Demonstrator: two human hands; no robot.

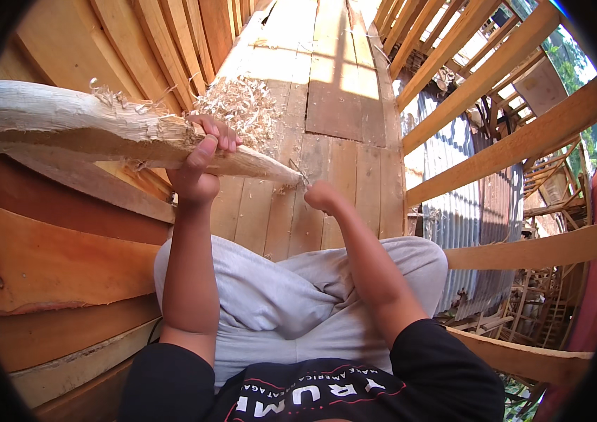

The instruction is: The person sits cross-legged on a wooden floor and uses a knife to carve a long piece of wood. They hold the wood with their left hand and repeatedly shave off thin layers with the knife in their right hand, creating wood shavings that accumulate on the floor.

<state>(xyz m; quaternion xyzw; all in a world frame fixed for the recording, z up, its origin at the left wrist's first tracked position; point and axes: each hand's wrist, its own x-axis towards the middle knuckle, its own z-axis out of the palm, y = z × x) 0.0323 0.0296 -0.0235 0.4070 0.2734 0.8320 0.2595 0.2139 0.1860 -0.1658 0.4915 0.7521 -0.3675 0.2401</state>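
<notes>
– Left hand (201, 163)?
– Clamped on the log (66, 118) toward its thin end: fingers over the top, thumb on the near face.
– Right hand (323, 197)?
– Curled into a fist just beside the tip. Some thin thing (304, 177) shows there. Blade or wood curl, can't tell, so can't confirm what the fist has hold of.
– Log's lie?
– Crosswise above the floor (376, 184), thick end left, taper pointing at the fist. Support unclear.
– Failure modes?
– If that's a blade, ragged grain could snag it, then let go suddenly; left hand is near on the same taper. Log could also roll if the left grip slackens, as only one hand clearly steadies it.
– Farther out?
– Shavings (239, 109) heaped beyond the log by the boards (108, 56). Loose curls could cost footing. Right side, railing (509, 148) has wide gaps; a dropped tool could go through, toward the corrugated sheets (453, 232).
</notes>
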